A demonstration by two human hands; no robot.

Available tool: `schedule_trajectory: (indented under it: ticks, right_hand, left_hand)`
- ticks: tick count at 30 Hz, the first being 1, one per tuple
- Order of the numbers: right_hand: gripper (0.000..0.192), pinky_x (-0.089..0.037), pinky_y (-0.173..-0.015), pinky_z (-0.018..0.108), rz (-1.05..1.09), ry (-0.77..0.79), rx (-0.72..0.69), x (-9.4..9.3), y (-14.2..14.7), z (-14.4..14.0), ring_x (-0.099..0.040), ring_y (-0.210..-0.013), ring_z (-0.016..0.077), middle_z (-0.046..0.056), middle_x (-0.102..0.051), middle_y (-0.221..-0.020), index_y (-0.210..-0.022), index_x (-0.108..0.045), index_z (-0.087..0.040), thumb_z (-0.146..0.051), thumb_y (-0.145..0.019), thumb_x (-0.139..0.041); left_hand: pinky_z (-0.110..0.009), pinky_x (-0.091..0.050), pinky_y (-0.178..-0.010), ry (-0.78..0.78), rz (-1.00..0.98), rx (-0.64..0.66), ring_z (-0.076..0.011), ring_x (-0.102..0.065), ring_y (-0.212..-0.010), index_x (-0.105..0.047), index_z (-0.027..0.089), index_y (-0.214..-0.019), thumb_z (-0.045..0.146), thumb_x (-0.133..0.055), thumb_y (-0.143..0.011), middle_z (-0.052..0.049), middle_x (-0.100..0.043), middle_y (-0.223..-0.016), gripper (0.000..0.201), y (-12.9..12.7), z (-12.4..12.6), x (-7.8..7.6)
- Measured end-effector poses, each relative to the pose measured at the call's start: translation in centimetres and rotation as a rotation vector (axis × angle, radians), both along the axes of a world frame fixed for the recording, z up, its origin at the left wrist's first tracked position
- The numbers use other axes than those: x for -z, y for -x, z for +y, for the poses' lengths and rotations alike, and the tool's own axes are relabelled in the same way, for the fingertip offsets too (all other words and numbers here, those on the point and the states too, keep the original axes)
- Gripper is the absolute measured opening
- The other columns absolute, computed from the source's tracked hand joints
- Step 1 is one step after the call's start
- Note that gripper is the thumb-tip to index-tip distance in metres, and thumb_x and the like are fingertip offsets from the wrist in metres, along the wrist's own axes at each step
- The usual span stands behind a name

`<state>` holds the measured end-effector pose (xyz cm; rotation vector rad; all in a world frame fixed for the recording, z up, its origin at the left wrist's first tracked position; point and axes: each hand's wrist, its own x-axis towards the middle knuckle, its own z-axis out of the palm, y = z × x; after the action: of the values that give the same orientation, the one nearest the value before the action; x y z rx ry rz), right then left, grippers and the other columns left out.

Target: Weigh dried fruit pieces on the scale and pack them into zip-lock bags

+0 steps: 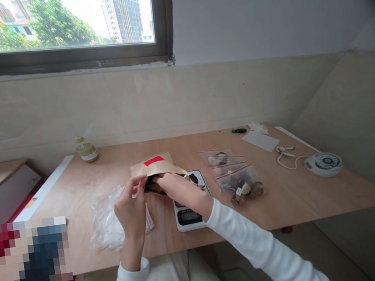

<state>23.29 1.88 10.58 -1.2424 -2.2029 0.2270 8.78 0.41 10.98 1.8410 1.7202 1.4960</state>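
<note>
A brown paper bag (139, 168) with a red label lies tilted on the table, its mouth facing me. My left hand (131, 207) pinches the rim of the bag at its left side, holding the mouth apart. Into that mouth reaches my right hand (170, 184), its fingers hidden inside, so I cannot see what they hold. Under my right forearm stands a white digital scale (182, 227) with a dark display. Dark and pale dried pieces (196, 179), like dried mushrooms, rest on the scale, partly covered by my arm.
Several zip bags (228, 169) with similar dried pieces lie right of the scale. Left is a heap of clear plastic bags (105, 223). Farther off are a bottle (87, 151), a green screwdriver (239, 131), a white sheet (260, 141) and a round white device (323, 164) with a cord.
</note>
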Motion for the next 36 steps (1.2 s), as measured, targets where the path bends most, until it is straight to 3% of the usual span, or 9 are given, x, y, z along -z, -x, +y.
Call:
schedule_trajectory:
  ticks: [3, 7, 13, 17, 22, 27, 32, 36]
  right_hand:
    - [0.035, -0.052, -0.090, 0.038, -0.149, -0.054, 0.019, -1.4, -0.2, -1.1, -0.064, -0.102, 0.0249, 0.013, -0.065, -0.113, -0.114, -0.060, -0.017, -0.002, -0.088, -0.043]
    - [0.038, -0.051, -0.092, 0.040, -0.166, -0.100, 0.010, -1.8, -0.7, -1.8, -0.059, -0.112, 0.0258, 0.014, -0.061, -0.119, -0.121, -0.056, -0.016, -0.002, -0.090, -0.040]
    - [0.040, -0.047, -0.098, 0.042, -0.058, -0.154, -0.047, -1.0, -1.4, -2.3, -0.056, -0.114, 0.0249, 0.014, -0.058, -0.120, -0.125, -0.054, -0.016, -0.003, -0.091, -0.036]
    - [0.045, -0.046, -0.101, 0.042, 0.045, -0.156, -0.035, -1.1, -2.1, -3.0, -0.054, -0.117, 0.0231, 0.010, -0.057, -0.121, -0.131, -0.049, -0.023, -0.006, -0.093, -0.034]
    - [0.038, -0.048, -0.097, 0.033, 0.300, -0.102, -0.058, -1.5, -4.8, -4.5, -0.056, -0.113, 0.0182, 0.006, -0.058, -0.120, -0.128, -0.050, -0.025, -0.013, -0.094, -0.038]
    - [0.027, -0.052, -0.083, 0.033, 0.565, 0.069, 0.158, 0.8, -8.4, -5.0, -0.062, -0.090, 0.0185, 0.007, -0.064, -0.109, -0.116, -0.058, -0.021, -0.030, -0.092, -0.048]
    - [0.030, -0.048, -0.091, 0.037, 0.580, 0.279, 0.169, 4.1, -9.0, -3.8, -0.061, -0.103, 0.0204, 0.008, -0.065, -0.114, -0.116, -0.060, -0.019, -0.032, -0.092, -0.047]
    - [0.031, -0.047, -0.093, 0.037, 0.579, 0.359, 0.162, 4.9, -8.5, -3.5, -0.061, -0.107, 0.0206, 0.008, -0.066, -0.115, -0.115, -0.061, -0.019, -0.032, -0.091, -0.048]
  left_hand:
    - [-0.025, -0.047, -0.063, -0.003, -0.012, 0.007, -0.0176, -0.068, -0.069, -0.070, 0.027, -0.090, 0.048, -0.055, -0.084, 0.000, -0.071, -0.072, 0.026, -0.1, 0.2, -0.2]
    - [-0.024, -0.048, -0.063, -0.010, -0.008, 0.020, -0.0174, -0.068, -0.069, -0.070, 0.027, -0.091, 0.047, -0.055, -0.084, 0.000, -0.071, -0.073, 0.026, -0.2, 0.3, -0.3]
    - [-0.024, -0.048, -0.063, -0.018, 0.003, 0.026, -0.0170, -0.068, -0.069, -0.070, 0.027, -0.090, 0.047, -0.055, -0.084, 0.000, -0.071, -0.072, 0.026, -0.4, 0.3, -0.6]
    - [-0.024, -0.048, -0.062, -0.004, -0.007, 0.029, -0.0171, -0.069, -0.069, -0.070, 0.028, -0.090, 0.047, -0.055, -0.084, 0.001, -0.071, -0.072, 0.025, -0.3, 0.5, -0.8]
    - [-0.024, -0.048, -0.062, -0.010, 0.024, 0.010, -0.0177, -0.069, -0.069, -0.070, 0.027, -0.090, 0.046, -0.055, -0.084, 0.001, -0.072, -0.072, 0.025, 0.2, 1.3, -1.2]
    - [-0.023, -0.046, -0.063, -0.038, 0.043, -0.025, -0.0176, -0.070, -0.072, -0.070, 0.028, -0.091, 0.047, -0.055, -0.084, 0.001, -0.073, -0.074, 0.025, 0.7, 2.4, -1.9]
    - [-0.023, -0.046, -0.061, -0.052, 0.057, -0.037, -0.0171, -0.069, -0.070, -0.070, 0.028, -0.092, 0.047, -0.055, -0.084, 0.001, -0.073, -0.075, 0.025, 0.9, 2.7, -2.1]
    - [-0.024, -0.047, -0.063, -0.044, 0.055, -0.023, -0.0176, -0.070, -0.071, -0.070, 0.027, -0.091, 0.045, -0.055, -0.084, 0.001, -0.074, -0.077, 0.025, 1.0, 2.5, -2.0]
